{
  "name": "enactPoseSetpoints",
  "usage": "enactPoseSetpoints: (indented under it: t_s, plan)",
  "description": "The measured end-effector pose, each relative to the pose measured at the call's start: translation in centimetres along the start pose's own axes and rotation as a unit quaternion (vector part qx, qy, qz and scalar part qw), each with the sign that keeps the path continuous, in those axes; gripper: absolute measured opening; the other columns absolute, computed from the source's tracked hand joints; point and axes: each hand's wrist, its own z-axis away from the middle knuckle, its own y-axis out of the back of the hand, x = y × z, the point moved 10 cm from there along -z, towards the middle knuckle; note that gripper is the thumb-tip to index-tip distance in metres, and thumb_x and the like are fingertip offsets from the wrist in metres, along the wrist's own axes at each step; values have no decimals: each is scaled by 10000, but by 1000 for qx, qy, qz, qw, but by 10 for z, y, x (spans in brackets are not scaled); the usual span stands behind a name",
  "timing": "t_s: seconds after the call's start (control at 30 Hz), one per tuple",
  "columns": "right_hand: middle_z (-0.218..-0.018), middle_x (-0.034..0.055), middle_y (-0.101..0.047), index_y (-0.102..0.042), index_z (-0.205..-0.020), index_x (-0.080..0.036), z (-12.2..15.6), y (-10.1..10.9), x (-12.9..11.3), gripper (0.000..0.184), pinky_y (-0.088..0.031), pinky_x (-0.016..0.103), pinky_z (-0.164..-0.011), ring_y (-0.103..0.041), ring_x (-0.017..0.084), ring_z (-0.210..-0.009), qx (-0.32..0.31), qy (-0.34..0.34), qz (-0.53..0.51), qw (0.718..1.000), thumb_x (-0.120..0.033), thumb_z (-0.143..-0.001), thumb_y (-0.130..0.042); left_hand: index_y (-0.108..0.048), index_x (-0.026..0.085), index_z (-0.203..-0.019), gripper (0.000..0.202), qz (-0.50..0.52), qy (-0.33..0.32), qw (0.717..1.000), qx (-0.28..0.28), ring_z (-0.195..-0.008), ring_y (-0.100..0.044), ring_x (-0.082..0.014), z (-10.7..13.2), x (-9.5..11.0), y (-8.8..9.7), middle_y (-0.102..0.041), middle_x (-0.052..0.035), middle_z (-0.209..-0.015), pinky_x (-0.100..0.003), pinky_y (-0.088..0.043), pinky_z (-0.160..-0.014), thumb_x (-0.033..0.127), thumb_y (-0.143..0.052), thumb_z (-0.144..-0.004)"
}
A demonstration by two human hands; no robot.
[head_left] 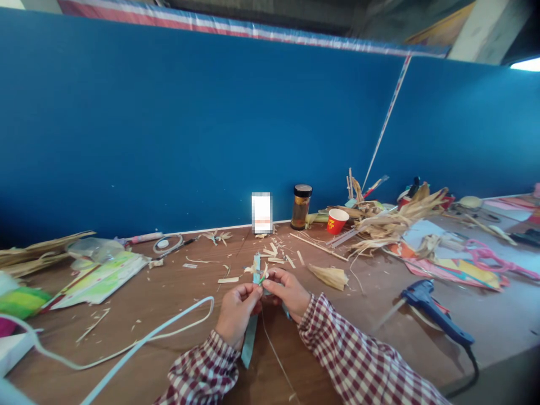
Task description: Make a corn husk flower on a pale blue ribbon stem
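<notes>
My left hand (237, 308) and my right hand (289, 289) meet over the middle of the brown table, fingertips pinched together. Between them is a small craft piece of pale husk with a green part (262, 279), largely hidden by the fingers. A pale blue strip (250, 344) passes behind and below my left hand, and another light blue bit (256, 263) shows just above the fingertips. From the hands a thin thread (274, 349) runs down toward the front edge. Several pale husk scraps (274, 253) lie just beyond.
At right lie a blue glue gun (439, 312), pink scissors (489, 259) and coloured paper. Dried corn husks (392, 222), a red paper cup (338, 221) and a dark-lidded jar (301, 208) stand farther back. A white cable (169, 326) loops at left, before a blue partition (189, 124).
</notes>
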Motion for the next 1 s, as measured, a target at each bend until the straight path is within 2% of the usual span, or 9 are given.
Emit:
enactPoseSetpoints:
  t_s: [0.17, 0.33, 0.5, 0.67, 0.87, 1.0]
  plan:
    - [-536, -46, -481, -587, -747, -159, -1, 5, 4, 254, -265, 187, -413, -383, 66, -454, 5, -9, 85, 996, -403, -698, -634, -617, 129, -654, 316, -8, 8, 1000, 18, -474, -496, -79, -4, -1, 9, -584, 22, -550, -199, -407, -480, 383, -746, -517]
    - [-540, -41, -492, -587, -674, -146, -3, 7, -4, 230, -298, 203, -478, -377, 70, -492, 9, 29, 129, 991, -367, -691, -647, -618, 129, -641, 291, -49, -26, 998, 6, -448, -465, -76, -8, 5, 8, -552, 31, -499, -191, -370, -451, 380, -727, -540]
    - [-460, -82, -408, -581, -714, -148, 1, 5, 0, 244, -254, 188, -430, -292, 48, -421, 30, 6, 107, 994, -367, -665, -675, -623, 134, -667, 279, -84, -49, 995, 6, -457, -477, -90, -6, 7, 8, -564, 28, -512, -200, -370, -459, 380, -706, -565]
    - [-531, -47, -518, -595, -725, -146, 1, 1, 4, 255, -346, 209, -498, -434, 75, -482, 32, -5, 34, 999, -360, -631, -698, -629, 128, -655, 294, -128, -74, 989, 15, -483, -507, -115, -4, 10, 7, -603, -1, -546, -214, -386, -466, 401, -696, -569]
    - [-470, -64, -462, -548, -604, -171, 2, 8, 8, 239, -320, 217, -463, -429, 88, -473, 86, -24, 4, 996, -343, -590, -713, -643, 132, -680, 277, -169, -94, 981, 26, -526, -540, -145, -2, 14, 6, -627, -25, -582, -230, -411, -479, 395, -670, -594]
    - [-514, -44, -509, -542, -591, -162, 0, 13, 11, 254, -321, 219, -459, -436, 89, -484, 105, -8, 18, 994, -351, -581, -713, -654, 135, -669, 243, -163, -103, 981, 10, -499, -525, -133, -3, 16, 3, -622, -20, -570, -224, -391, -477, 365, -674, -593]
